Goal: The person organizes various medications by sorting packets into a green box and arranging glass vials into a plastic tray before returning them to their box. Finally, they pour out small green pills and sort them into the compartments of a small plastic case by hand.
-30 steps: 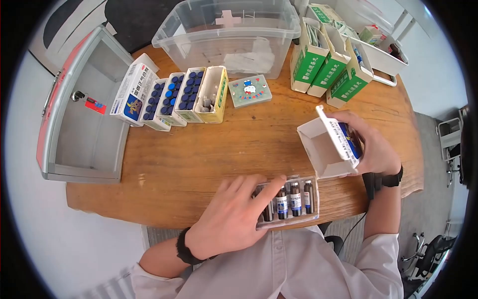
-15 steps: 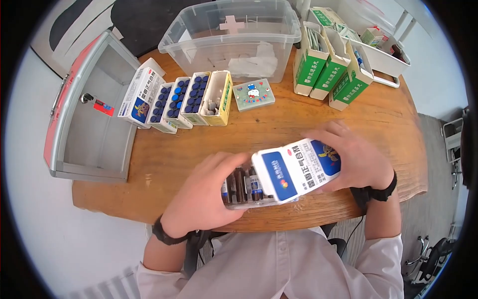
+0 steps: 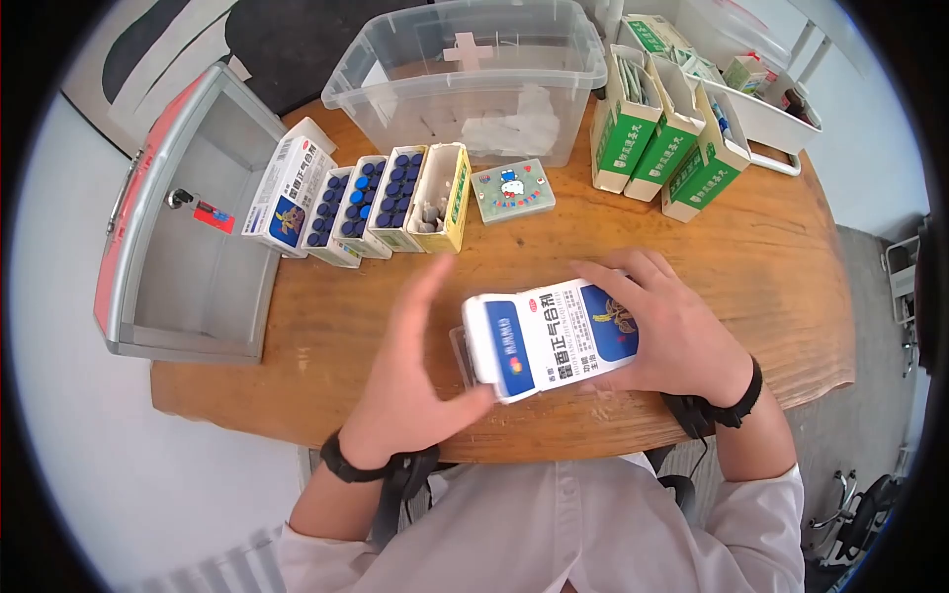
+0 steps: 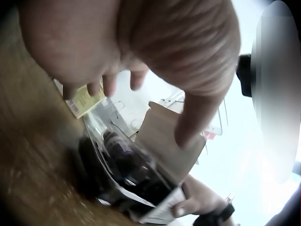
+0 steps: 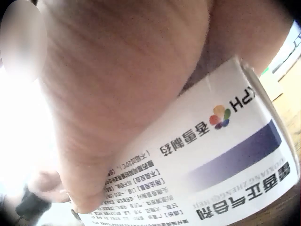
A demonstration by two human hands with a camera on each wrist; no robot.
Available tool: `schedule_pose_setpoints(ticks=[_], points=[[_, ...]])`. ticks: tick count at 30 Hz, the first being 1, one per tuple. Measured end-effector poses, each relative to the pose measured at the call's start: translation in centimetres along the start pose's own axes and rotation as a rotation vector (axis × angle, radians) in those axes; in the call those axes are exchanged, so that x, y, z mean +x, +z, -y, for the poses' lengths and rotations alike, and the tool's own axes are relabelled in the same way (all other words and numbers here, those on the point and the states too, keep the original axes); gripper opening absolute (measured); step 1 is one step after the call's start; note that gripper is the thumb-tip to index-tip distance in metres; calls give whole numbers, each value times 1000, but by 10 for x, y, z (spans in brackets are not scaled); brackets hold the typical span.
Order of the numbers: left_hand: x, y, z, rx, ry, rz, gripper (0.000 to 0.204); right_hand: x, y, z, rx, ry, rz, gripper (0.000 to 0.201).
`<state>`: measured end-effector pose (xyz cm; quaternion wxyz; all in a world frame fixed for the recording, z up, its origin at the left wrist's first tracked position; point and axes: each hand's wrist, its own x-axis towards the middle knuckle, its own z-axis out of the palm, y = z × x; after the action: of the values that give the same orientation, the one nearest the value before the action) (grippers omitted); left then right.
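Observation:
My right hand [image 3: 682, 336] grips a white and blue medicine box [image 3: 549, 341] by its right end, close over the table's front. The box lies tilted, its open end facing left. A clear plastic tray [image 3: 460, 356] pokes out of that end; most of it is hidden inside. In the left wrist view, dark glass vials [image 4: 124, 155] show within the opening, beside a raised flap [image 4: 164, 136]. My left hand [image 3: 400, 385] is spread around the open end, fingers straight, thumb tip near the box's lower corner. Printed text on the box [image 5: 225, 165] fills the right wrist view.
Boxes of blue-capped vials [image 3: 358, 203] stand in a row at the back left, beside a metal-framed case [image 3: 188, 257]. Behind are a small patterned case [image 3: 514, 191] and a clear plastic bin [image 3: 465, 99]. Green boxes [image 3: 704, 168] stand back right on the wooden table [image 3: 751, 267].
The vial tray, earlier held in the left hand, has gone into the box. The box has swung round and moved left over it. My left hand has let go of the tray and spread its fingers.

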<state>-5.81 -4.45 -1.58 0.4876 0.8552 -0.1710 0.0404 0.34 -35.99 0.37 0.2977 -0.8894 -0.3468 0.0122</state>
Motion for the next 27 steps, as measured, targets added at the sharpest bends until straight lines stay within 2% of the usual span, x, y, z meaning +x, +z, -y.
schedule_pose_setpoints(ticks=[1,2,4,5,6,8,12,14,15,16,18,19,20,22,24,26,27], points=[[-7,5,0,-287,-122,-64,109,-1,0,1,13,27,-1,103],[-13,14,-3,-283,-126,-63,109,-1,2,2,19,26,-1,103],[-20,39,-12,-825,-229,-108,102,2,7,7,11,28,-12,102],[-21,46,-22,-836,-200,-108,99,4,10,11,13,21,-9,102],[-22,55,-21,-901,-198,-187,99,4,15,17,25,-24,-4,101],[-14,68,-34,-993,-270,-186,108,4,21,24,37,-73,4,100],[-14,48,-19,-896,-244,-154,110,2,23,18,53,-52,-47,99],[-19,22,-4,-569,-40,-105,109,2,21,14,79,-68,-31,103],[-22,15,5,-365,52,-229,100,2,22,14,83,-70,-34,103],[-23,7,2,-359,50,-235,100,3,21,16,69,-70,-19,105],[-24,-10,-11,572,314,-244,90,7,24,20,57,-88,0,107],[-19,-18,-15,642,367,-80,86,8,27,22,78,-83,9,109],[-22,-19,-13,649,362,-87,86,9,29,25,100,-75,19,110],[-29,-18,-10,125,-70,221,87,12,35,27,118,-118,13,111],[-28,-26,-14,179,-38,190,93,16,38,26,130,-157,-4,111],[-33,-34,-13,-100,-315,150,92,17,40,26,144,-160,13,109],[-34,-33,-12,-100,-314,143,92,19,41,27,142,-166,15,109]])
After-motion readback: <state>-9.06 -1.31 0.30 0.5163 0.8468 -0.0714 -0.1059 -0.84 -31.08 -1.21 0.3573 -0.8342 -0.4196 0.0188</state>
